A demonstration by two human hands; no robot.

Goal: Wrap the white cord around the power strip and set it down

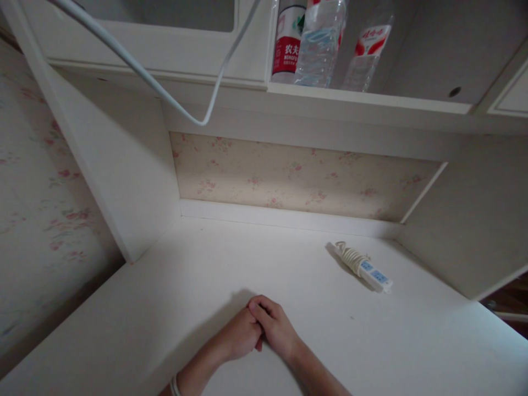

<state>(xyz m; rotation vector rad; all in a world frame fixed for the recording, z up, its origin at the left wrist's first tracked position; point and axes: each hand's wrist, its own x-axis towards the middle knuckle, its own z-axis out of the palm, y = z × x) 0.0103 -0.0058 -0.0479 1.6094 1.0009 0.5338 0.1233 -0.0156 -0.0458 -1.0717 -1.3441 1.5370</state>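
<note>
Hands clasped on white desk, left hand (241, 334) fingers clenched, right hand (275, 327) fingers curled over it, white power strip (363, 266) cord-wrapped nearby

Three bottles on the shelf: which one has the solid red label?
The leftmost bottle: a solid red label with white characters. The middle bottle has a pale blue label; the right bottle has a white label with red print.
</note>
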